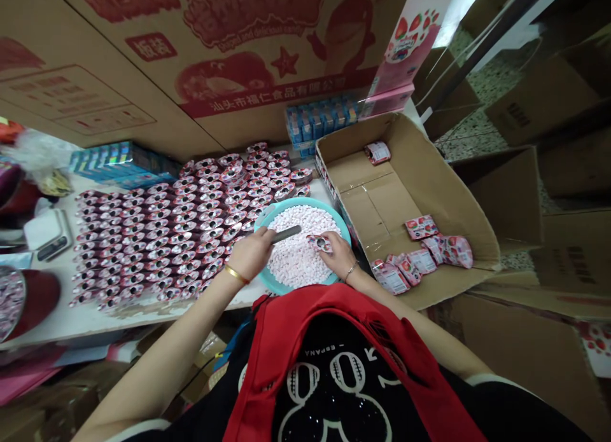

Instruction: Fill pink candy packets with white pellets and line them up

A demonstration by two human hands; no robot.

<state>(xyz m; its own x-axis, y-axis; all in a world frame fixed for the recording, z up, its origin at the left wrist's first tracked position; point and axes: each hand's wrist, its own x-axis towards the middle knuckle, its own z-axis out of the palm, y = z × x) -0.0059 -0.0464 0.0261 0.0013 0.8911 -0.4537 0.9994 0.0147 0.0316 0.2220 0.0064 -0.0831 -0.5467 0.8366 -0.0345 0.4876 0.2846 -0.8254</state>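
Observation:
My left hand [251,256] is closed round one end of a narrow grey flat-bladed tool [287,233], whose other end reaches over the basin. Between the fingers of my right hand [340,256] is a small printed candy packet [317,241], held above the sweets. Below both hands, a round turquoise basin [344,229] holds a heap of small pale pink candies [298,264]. To the left, many similar packets [184,238] stand upright in tight rows, with dark openings on top.
An open cardboard box [367,203] on the right contains several filled packets [420,261]. Blue boxes [126,162] stand at the back, before large printed cartons [157,54]. At far left are a white scale [48,232] and a dark red bowl [41,302].

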